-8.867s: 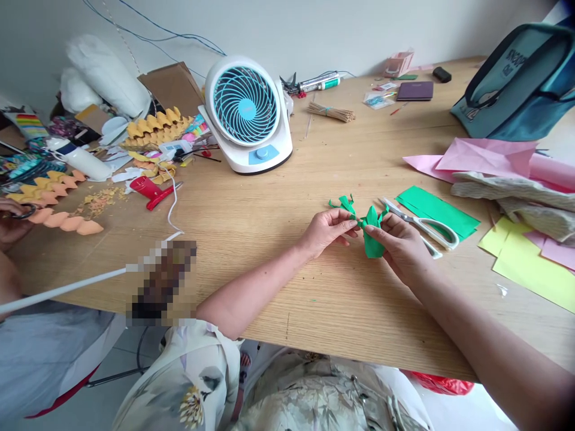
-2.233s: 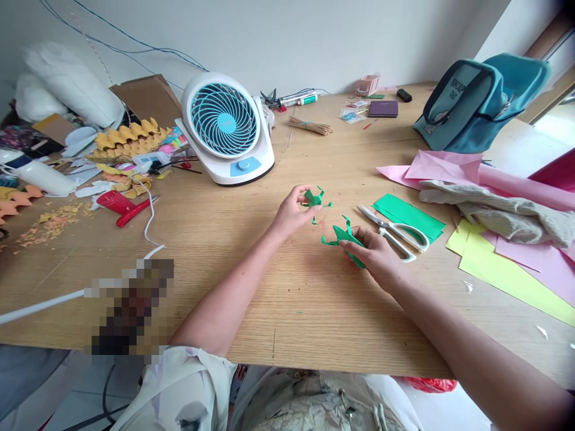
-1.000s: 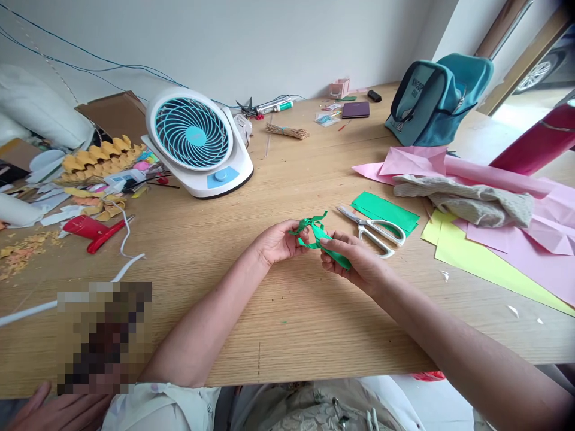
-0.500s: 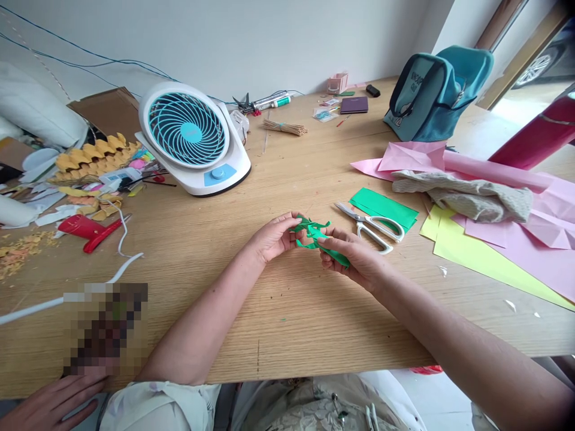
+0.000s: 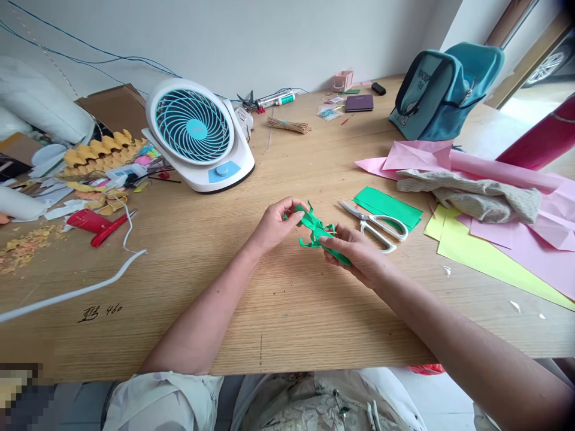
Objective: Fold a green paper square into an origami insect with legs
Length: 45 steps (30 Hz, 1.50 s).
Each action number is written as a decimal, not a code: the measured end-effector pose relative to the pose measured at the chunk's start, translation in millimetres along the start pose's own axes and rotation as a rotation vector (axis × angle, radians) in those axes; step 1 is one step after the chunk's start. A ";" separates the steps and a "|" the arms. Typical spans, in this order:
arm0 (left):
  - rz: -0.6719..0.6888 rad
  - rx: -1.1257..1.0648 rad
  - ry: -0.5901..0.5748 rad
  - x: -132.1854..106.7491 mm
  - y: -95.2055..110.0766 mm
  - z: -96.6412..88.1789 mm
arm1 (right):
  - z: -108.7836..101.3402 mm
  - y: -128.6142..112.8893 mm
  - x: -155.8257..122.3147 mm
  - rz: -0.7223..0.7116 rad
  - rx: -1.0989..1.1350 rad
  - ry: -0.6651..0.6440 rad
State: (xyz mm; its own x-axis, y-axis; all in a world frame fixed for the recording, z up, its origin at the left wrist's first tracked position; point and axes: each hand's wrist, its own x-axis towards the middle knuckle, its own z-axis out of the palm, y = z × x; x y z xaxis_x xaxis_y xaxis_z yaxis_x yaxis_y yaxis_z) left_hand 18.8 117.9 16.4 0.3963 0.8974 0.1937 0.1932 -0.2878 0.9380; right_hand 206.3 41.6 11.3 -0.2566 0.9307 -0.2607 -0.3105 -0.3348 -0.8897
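Observation:
Between my two hands, a little above the table, is a green paper piece [image 5: 311, 224] with narrow curled strips sticking out along it. My left hand [image 5: 277, 224] pinches its upper left end between thumb and fingertips. Fingers and thumb of my right hand [image 5: 351, 250] close round the lower right end. Just right of my right hand lie white-handled scissors [image 5: 376, 226], blades spread a little and pointing to the upper left. They partly cover flat green paper sheets [image 5: 381, 202].
Pink paper [image 5: 420, 157], yellow paper [image 5: 476, 254] and a grey cloth [image 5: 476, 191] lie at right. A white fan [image 5: 197, 134] stands at back left. Beside it are a red glue gun [image 5: 96, 226] and a white cable [image 5: 103, 284]. A teal bag [image 5: 442, 90] stands at back right.
My left hand has shifted up and now grips the far end of the green paper, which looks more stretched out. Another person's hand at the lower left has left the view.

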 end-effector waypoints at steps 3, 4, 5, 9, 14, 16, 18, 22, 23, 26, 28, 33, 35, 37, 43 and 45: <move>0.058 0.055 -0.037 0.0 2.3 -2.2 | 0.1 2.4 1.4 -0.046 -0.003 -0.009; 0.065 0.054 -0.045 -0.3 3.0 -2.5 | 0.1 3.1 1.9 -0.057 -0.002 -0.011; 0.069 0.053 -0.049 -0.7 3.6 -2.5 | 0.2 3.6 2.3 -0.067 -0.001 -0.014; 0.062 0.025 -0.058 -1.2 4.2 -1.2 | 1.1 3.8 2.9 -0.069 0.005 -0.010; 0.077 -0.053 -0.063 -0.1 3.3 1.7 | 0.7 3.6 2.9 -0.046 0.002 -0.002; 0.079 -0.065 -0.060 -0.1 3.5 1.8 | 0.5 3.9 3.2 -0.034 0.006 0.015; 0.074 -0.072 -0.052 -0.4 4.0 1.1 | 1.1 3.7 3.2 -0.025 0.009 0.040; 0.040 -0.137 -0.060 -2.0 5.5 0.0 | 3.3 2.0 2.3 -0.003 0.013 0.055; 0.011 -0.172 -0.081 -2.5 5.6 0.1 | 3.6 1.6 2.1 0.005 0.013 0.052; -0.103 -0.330 -0.116 -4.2 4.9 1.3 | 3.1 1.3 1.8 0.023 0.023 0.030; -0.136 -0.406 -0.111 -4.8 3.7 2.7 | 2.3 1.9 2.0 0.022 0.035 0.017; -0.115 -0.376 -0.096 -5.1 1.4 4.9 | 1.4 3.5 2.2 -0.033 -0.013 0.023; -0.121 -0.359 -0.082 -5.0 0.6 4.9 | 1.6 3.7 2.4 -0.061 -0.039 0.036; -0.120 -0.330 -0.091 -4.8 -0.1 4.8 | 1.3 4.1 3.0 -0.088 -0.046 0.037; -0.117 -0.299 -0.127 -5.1 0.6 7.4 | -3.3 7.7 6.1 -0.108 -0.058 0.013; -0.117 -0.306 -0.153 -5.6 1.4 8.8 | -4.1 8.8 6.8 -0.121 -0.061 0.016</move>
State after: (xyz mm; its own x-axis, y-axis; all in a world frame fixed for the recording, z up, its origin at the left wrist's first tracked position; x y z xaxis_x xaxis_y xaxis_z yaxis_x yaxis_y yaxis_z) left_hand 24.8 109.5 14.1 0.5217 0.8513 0.0564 -0.0234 -0.0518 0.9984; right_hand 205.6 45.6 0.1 -0.2059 0.9661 -0.1557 -0.2820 -0.2109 -0.9360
